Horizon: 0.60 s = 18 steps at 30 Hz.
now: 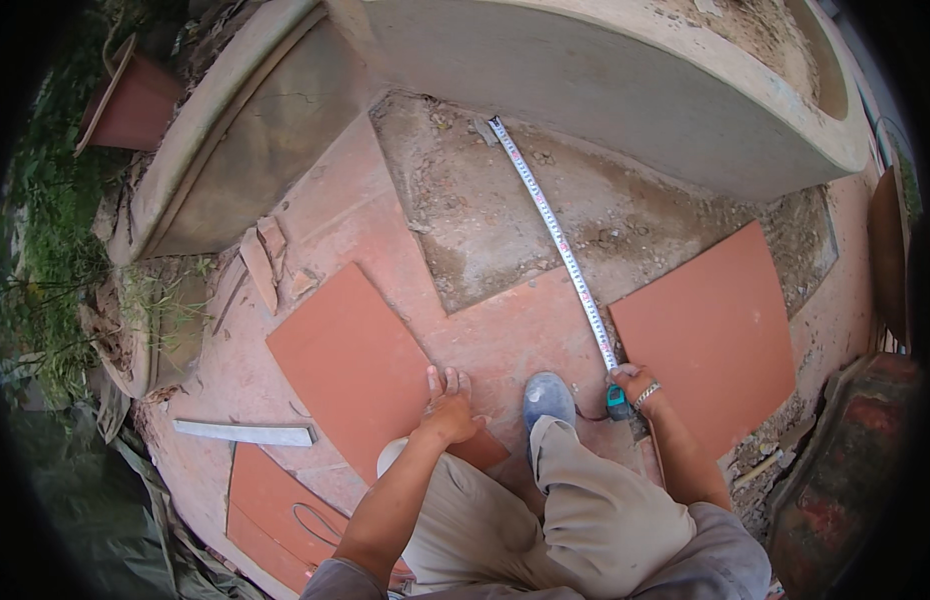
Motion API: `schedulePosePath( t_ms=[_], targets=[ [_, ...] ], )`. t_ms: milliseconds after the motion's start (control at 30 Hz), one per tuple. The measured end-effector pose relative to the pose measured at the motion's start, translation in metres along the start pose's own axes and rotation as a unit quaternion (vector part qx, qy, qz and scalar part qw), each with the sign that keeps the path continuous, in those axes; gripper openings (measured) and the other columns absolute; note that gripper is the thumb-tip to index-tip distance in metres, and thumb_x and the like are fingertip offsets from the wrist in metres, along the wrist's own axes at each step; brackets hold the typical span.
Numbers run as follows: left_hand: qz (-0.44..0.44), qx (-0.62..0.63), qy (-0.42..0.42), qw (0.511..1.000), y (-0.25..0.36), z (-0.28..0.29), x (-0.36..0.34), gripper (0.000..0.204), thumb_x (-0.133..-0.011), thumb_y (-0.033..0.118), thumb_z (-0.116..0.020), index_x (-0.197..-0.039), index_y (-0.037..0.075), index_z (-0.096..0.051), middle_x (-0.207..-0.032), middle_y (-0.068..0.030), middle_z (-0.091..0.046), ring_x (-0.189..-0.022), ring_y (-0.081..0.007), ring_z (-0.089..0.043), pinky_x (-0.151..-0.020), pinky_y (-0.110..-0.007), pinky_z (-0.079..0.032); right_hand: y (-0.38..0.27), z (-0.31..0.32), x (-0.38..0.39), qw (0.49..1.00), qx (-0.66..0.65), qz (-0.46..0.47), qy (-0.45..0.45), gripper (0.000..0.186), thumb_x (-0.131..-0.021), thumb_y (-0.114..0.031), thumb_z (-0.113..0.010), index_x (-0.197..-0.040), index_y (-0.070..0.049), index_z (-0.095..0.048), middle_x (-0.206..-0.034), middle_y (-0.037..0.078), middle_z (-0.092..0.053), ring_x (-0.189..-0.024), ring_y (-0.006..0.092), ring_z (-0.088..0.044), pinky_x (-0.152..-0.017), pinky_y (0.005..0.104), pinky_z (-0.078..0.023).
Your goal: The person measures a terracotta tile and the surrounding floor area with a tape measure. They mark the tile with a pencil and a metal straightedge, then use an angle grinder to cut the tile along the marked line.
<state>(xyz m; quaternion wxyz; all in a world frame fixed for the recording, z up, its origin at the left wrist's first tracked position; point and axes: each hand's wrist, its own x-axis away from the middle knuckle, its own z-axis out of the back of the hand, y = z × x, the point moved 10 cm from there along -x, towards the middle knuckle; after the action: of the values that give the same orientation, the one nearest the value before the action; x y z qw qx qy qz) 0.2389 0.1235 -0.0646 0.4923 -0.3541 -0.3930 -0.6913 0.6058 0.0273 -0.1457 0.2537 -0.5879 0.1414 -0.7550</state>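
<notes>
My right hand (635, 384), with a metal bracelet at the wrist, grips a tape measure (616, 403) with a teal case. Its white blade (557, 235) runs out away from me over the pink floor and across a bare, dug-out patch (455, 205), ending near the far wall. My left hand (448, 408) lies with fingers apart on a terracotta tile (350, 345) and holds nothing. Another large terracotta tile (710, 335) lies right of the blade, partly over the rough patch, close to my right forearm.
Curved concrete planter walls (605, 95) bound the far side and left. Broken tile pieces (257, 268), a grey metal bar (243, 432) and more tile (270, 505) with a wire loop lie left. A worn red-and-dark block (835, 490) stands right. My shoe (548, 398) is between the tiles.
</notes>
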Motion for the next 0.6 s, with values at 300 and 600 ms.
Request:
schedulePosePath(
  t_ms=[300,600],
  targets=[
    [-0.006,-0.018,-0.011,1.000,-0.0005,-0.0004,-0.0016,0.101,-0.089,0.052,-0.064,-0.157,-0.005,-0.016,-0.163,-0.0297,-0.011,-0.148,-0.0564,0.009,-0.124,-0.054,-0.001,-0.0041,0.0011,0.0008,1.000,0.016,0.009,0.003,0.029,-0.099,-0.027,-0.062,-0.094,-0.001,-0.074,-0.085,0.005,-0.073,-0.078,0.0149,-0.066,-0.075,0.0313,-0.053],
    [-0.017,0.004,-0.017,1.000,-0.0033,-0.0054,-0.0038,0.101,-0.091,0.051,-0.062,-0.157,-0.006,-0.012,-0.163,-0.0309,-0.009,-0.148,-0.0547,0.011,-0.123,-0.054,0.006,-0.0018,0.0000,0.0032,1.000,-0.008,-0.009,-0.002,0.030,-0.099,-0.028,-0.060,-0.096,-0.002,-0.074,-0.086,0.006,-0.072,-0.079,0.0157,-0.066,-0.076,0.0324,-0.053]
  ],
)
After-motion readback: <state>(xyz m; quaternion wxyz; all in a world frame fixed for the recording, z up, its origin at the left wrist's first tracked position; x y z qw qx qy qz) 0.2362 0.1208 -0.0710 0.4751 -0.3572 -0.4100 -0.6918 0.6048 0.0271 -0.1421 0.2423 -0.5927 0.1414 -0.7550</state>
